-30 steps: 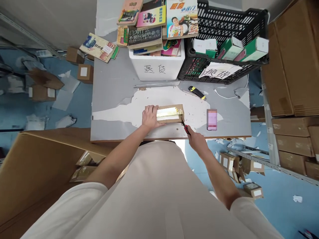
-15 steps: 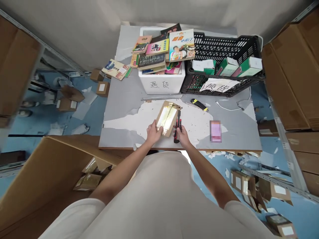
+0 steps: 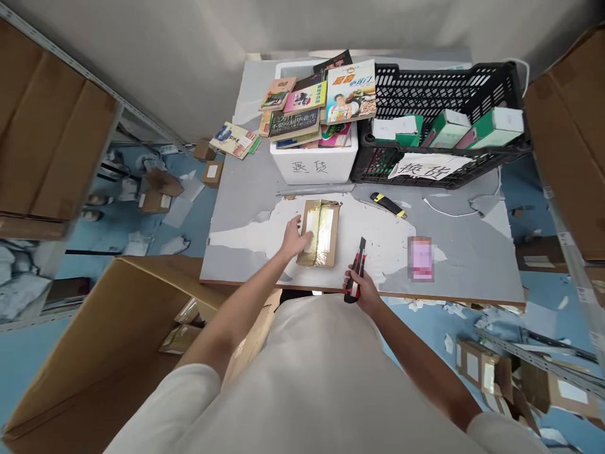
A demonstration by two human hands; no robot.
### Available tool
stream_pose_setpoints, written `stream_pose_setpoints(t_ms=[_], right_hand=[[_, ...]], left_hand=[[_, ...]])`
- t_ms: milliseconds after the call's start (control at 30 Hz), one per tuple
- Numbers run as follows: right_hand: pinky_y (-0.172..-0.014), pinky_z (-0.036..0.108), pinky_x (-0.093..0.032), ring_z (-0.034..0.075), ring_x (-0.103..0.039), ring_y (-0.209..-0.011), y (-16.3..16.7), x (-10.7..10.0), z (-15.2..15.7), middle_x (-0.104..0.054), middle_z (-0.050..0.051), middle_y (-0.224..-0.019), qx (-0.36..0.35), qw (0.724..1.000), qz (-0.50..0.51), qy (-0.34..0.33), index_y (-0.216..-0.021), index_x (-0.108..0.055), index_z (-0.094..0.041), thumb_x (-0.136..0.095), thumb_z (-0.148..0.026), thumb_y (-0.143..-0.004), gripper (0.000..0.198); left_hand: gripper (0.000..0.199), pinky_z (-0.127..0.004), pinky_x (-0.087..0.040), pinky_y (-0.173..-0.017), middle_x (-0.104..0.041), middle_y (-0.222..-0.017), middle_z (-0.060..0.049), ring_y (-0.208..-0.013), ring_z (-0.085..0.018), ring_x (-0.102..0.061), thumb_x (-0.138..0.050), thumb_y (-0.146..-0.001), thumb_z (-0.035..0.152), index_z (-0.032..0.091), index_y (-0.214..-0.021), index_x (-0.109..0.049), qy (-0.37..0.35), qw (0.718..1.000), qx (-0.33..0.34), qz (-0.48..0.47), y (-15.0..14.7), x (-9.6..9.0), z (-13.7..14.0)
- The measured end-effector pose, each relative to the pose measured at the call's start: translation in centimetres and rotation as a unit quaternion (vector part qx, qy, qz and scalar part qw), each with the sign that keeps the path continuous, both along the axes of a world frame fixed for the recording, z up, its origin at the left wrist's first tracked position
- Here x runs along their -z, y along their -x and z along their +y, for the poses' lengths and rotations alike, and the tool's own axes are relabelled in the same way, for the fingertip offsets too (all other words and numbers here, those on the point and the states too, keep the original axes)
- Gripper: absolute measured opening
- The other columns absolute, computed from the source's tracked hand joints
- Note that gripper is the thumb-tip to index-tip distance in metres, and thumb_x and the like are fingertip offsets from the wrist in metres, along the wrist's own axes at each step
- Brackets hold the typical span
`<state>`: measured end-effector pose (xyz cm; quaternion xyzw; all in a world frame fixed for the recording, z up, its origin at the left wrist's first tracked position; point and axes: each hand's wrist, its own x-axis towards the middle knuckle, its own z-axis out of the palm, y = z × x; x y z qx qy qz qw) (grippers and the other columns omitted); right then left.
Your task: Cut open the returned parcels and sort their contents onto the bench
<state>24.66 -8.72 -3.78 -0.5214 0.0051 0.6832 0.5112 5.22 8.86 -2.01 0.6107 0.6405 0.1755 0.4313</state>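
A small cardboard box point(image 3: 333, 234) lies on the table near its front edge, with shiny clear tape running down the middle of its top. At the box's left side is my left hand point(image 3: 293, 241), its fingers apart and the thumb reaching over the box's edge; whether it touches is hard to tell. My right hand point(image 3: 363, 289) grips a red and black utility knife point(image 3: 357, 271), to the right of the box and apart from it. The knife's dark tip points away from me.
Behind the box stand a white bin point(image 3: 314, 165) heaped with books and a black crate point(image 3: 472, 165) holding green-white boxes. A yellow-black cutter point(image 3: 387, 205), a white cable point(image 3: 451, 213) and a blurred pink item point(image 3: 421, 258) lie rightward. A large open carton point(image 3: 111, 315) stands at left.
My left hand has loosened from the box, its fingers now spread. The box has turned straighter. My right hand has drawn the knife away from the box, toward me and right.
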Motion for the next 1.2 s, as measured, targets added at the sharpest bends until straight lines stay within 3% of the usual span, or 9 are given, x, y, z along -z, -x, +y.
stream_pose_setpoints(t_ms=[133,267,433,533,633,733,867,967,1200], right_hand=[[-0.076,0.038,-0.056,0.022,-0.07,-0.089,1.0,-0.5,-1.1,-0.071,0.006,-0.101,-0.053,0.993,0.098,0.029,-0.101,-0.055,-0.025,-0.073,-0.033,-0.077,0.03],[-0.085,0.041,-0.055,0.022,-0.07,-0.098,2.2,-0.7,0.5,-0.073,0.004,-0.095,-0.046,0.994,0.093,0.022,-0.104,-0.051,-0.027,-0.066,-0.031,-0.083,0.026],[-0.088,0.041,-0.055,0.021,-0.069,-0.1,1.1,-0.3,4.8,-0.073,0.003,-0.096,0.019,0.999,0.004,-0.029,-0.104,-0.049,-0.027,-0.071,-0.033,-0.078,0.035],[-0.091,0.04,-0.054,0.02,-0.067,-0.105,-0.3,0.5,8.2,-0.071,0.002,-0.104,0.056,0.992,-0.075,-0.089,-0.102,-0.048,-0.027,-0.074,-0.037,-0.074,0.039],[-0.093,0.039,-0.053,0.019,-0.066,-0.106,-1.4,1.2,11.1,-0.069,0.003,-0.108,0.019,0.981,-0.147,-0.129,-0.102,-0.047,-0.027,-0.073,-0.044,-0.073,0.043],[-0.088,0.036,-0.054,0.017,-0.067,-0.096,-2.7,1.1,12.0,-0.066,0.004,-0.109,-0.063,0.958,-0.241,-0.14,-0.106,-0.046,-0.025,-0.067,-0.049,-0.076,0.044],[-0.061,0.03,-0.053,0.012,-0.06,-0.059,-4.6,-0.7,9.6,-0.063,-0.001,-0.083,-0.221,0.892,-0.383,-0.09,-0.125,-0.044,-0.023,-0.057,-0.046,-0.083,0.049],[-0.051,0.027,-0.051,0.01,-0.056,-0.049,-5.1,-2.5,6.9,-0.061,-0.002,-0.084,-0.298,0.866,-0.395,-0.065,-0.145,-0.03,-0.029,-0.05,-0.043,-0.087,0.062],[-0.051,0.026,-0.054,0.008,-0.056,-0.049,-3.0,-4.1,4.9,-0.062,0.0,-0.09,-0.324,0.864,-0.384,-0.034,-0.153,-0.021,-0.034,-0.045,-0.036,-0.09,0.067]], left_hand=[[0.069,-0.046,-0.033,-0.112,-0.04,-0.147,-0.014,-0.135,-0.03,-0.04,-0.062,-0.076,0.034,0.018,-0.139,-0.042,-0.119,0.983,0.14,0.022,-1.3,-0.1,5.9],[0.058,-0.042,-0.038,-0.108,-0.052,-0.136,-0.012,-0.126,-0.028,-0.049,-0.061,-0.074,0.031,0.016,-0.129,-0.051,-0.103,0.969,0.213,0.074,-1.2,0.1,8.0],[0.05,-0.043,-0.044,-0.098,-0.059,-0.12,-0.014,-0.116,-0.031,-0.055,-0.062,-0.075,0.039,0.017,-0.119,-0.052,-0.103,0.971,0.055,0.207,1.8,-0.9,5.5],[0.068,-0.045,-0.048,-0.086,-0.063,-0.11,-0.016,-0.105,-0.035,-0.061,-0.064,-0.071,0.056,0.016,-0.123,-0.044,-0.05,0.965,-0.05,0.252,3.9,-1.4,2.5],[0.085,-0.048,-0.048,-0.08,-0.066,-0.097,-0.016,-0.096,-0.038,-0.064,-0.063,-0.068,0.065,0.013,-0.13,-0.036,0.009,0.963,-0.076,0.257,5.0,-1.3,-0.2],[0.086,-0.051,-0.044,-0.091,-0.062,-0.111,-0.022,-0.11,-0.039,-0.058,-0.061,-0.072,0.058,0.007,-0.135,-0.032,-0.062,0.964,-0.075,0.248,5.1,-0.6,-1.4],[0.068,-0.048,-0.025,-0.112,-0.037,-0.148,-0.023,-0.141,-0.034,-0.029,-0.053,-0.079,0.038,0.01,-0.139,-0.038,-0.229,0.943,0.116,0.21,4.3,0.5,-0.7],[0.069,-0.052,-0.014,-0.116,-0.026,-0.156,-0.019,-0.147,-0.035,-0.018,-0.051,-0.082,0.044,0.014,-0.144,-0.038,-0.244,0.907,0.273,0.208,3.9,0.8,0.0],[0.098,-0.056,-0.008,-0.114,-0.021,-0.158,-0.02,-0.147,-0.037,-0.016,-0.047,-0.076,0.076,0.014,-0.15,-0.029,-0.231,0.893,0.293,0.25,3.7,0.9,0.0]])
